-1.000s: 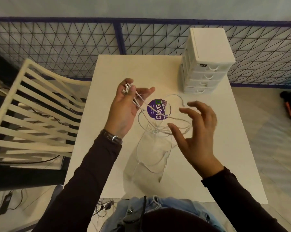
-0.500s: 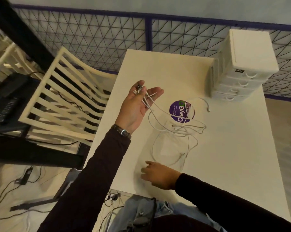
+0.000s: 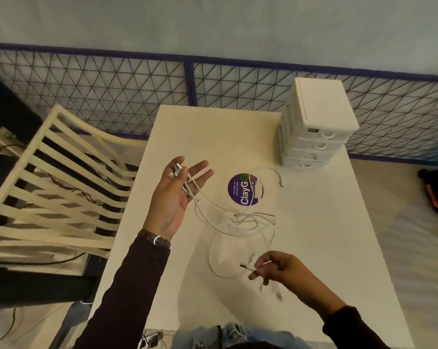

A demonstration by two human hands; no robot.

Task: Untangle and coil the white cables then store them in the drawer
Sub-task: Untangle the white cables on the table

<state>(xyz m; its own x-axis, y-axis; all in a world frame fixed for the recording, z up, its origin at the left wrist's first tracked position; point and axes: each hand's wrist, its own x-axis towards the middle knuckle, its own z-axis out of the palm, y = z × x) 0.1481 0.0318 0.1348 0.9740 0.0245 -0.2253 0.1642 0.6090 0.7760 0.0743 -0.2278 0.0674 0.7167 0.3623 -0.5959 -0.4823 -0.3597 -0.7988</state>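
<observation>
1. The white drawer unit (image 3: 316,127) stands at the table's 1 o'clock corner. All four drawers are pushed in, so what they hold cannot be seen.
2. The white cables (image 3: 240,220) lie in a loose tangle at the middle of the table (image 3: 313,235), between the two hands. One strand crosses the round purple sticker (image 3: 244,190), and its free end lies at 5 o'clock from the drawer unit, near it but apart.
3. The left hand (image 3: 180,195) is at 10 o'clock from the tangle, raised, palm up with the fingers spread almost straight. The thumb pins several cable ends against the fingers, and the strands sag from there down to the tangle.
4. The right hand (image 3: 281,269) is at 5 o'clock from the tangle, low over the table. Its fingers are curled, pinching one cable near a dark-tipped end that points toward 9 o'clock.
5. A wristwatch (image 3: 155,239) sits on the left wrist, and both arms wear dark sleeves.
6. The table is plain white. A cream slatted chair (image 3: 49,185) stands at its 9 o'clock side. A wire mesh fence (image 3: 112,89) with a purple frame runs behind at 12 o'clock, below a pale wall (image 3: 213,21).
</observation>
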